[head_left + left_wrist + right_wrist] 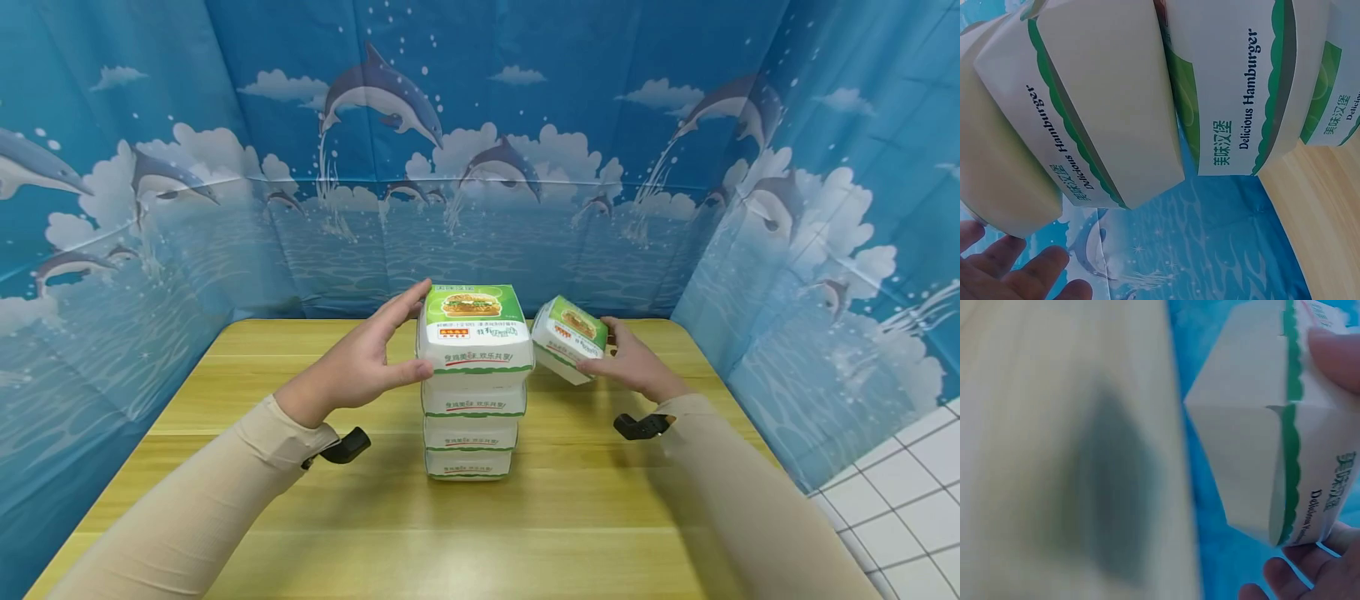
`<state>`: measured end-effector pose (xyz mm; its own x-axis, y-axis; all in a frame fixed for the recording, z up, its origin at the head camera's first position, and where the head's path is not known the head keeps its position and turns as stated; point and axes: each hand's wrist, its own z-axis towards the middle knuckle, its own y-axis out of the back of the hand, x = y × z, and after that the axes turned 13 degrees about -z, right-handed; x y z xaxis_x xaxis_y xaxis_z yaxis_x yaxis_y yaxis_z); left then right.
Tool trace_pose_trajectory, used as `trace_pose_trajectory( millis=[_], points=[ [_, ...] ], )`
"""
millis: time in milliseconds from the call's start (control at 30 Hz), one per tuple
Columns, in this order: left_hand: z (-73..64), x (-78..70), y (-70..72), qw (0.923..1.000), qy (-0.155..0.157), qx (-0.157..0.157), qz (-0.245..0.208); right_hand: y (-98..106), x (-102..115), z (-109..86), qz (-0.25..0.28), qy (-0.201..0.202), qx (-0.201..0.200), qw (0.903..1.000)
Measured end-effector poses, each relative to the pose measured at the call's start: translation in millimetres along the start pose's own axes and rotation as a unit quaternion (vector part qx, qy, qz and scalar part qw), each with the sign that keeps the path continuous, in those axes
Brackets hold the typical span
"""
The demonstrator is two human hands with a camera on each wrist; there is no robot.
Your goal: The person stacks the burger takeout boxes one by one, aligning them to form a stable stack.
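Several white-and-green cardboard hamburger boxes stand in one upright stack near the middle of the table. The top box [476, 358] has a burger picture on its lid. My left hand [367, 350] is at its left side, thumb by the front corner and extended fingers reaching toward the back. In the left wrist view, those fingers [1041, 265] touch the edge of a box. Right of the stack, my right hand [637, 358] grips another hamburger box [570, 337], tilted, with the thumb on the front. The right wrist view shows this box [1241, 444] raised above the table.
The wooden table [360, 533] extends around the stack. A blue curtain [480, 225] printed with dolphins rises behind it and at both sides. White floor tiles [907, 508] appear at the lower right. Both wrists wear black straps.
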<state>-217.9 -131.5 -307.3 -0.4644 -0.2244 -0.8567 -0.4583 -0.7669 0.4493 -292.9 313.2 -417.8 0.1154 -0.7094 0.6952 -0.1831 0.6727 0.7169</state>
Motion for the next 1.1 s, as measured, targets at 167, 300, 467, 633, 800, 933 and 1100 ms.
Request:
trace_pose_trajectory(
  millis=[167, 300, 467, 633, 800, 933, 1100],
  points=[
    [-0.3, -1.0, -0.6, 1.0, 0.002, -0.001, 0.004, 30, 42, -16.3, 0.058, 0.044, -0.022, 0.9971],
    [0.1, -1.1, -1.1, 1.0, 0.004, 0.001, 0.003, 49, 85, -31.3, 0.05, 0.088, -0.05, 0.9936],
    [0.9, -1.1, -1.5, 1.0, 0.006, 0.0, 0.005, 65, 138, -50.6, 0.016, 0.135, -0.086, 0.9869],
    [1.4, -1.0, -1.8, 1.0, 0.005, 0.002, 0.003, 71, 178, -68.2, 0.021, 0.171, -0.079, 0.9818],
    [1.4, 0.2, -1.6, 1.0, 0.002, 0.005, 0.0, 68, 209, -79.5, 0.002, 0.183, -0.056, 0.9815],
    [1.3, 1.1, -1.2, 0.9999, -0.001, 0.007, -0.008, 62, 225, -80.9, -0.03, 0.189, -0.039, 0.9808],
    [1.6, 1.3, -1.8, 0.9998, -0.012, 0.008, -0.015, 55, 236, -81.6, -0.074, 0.189, -0.033, 0.9786]
  ],
)
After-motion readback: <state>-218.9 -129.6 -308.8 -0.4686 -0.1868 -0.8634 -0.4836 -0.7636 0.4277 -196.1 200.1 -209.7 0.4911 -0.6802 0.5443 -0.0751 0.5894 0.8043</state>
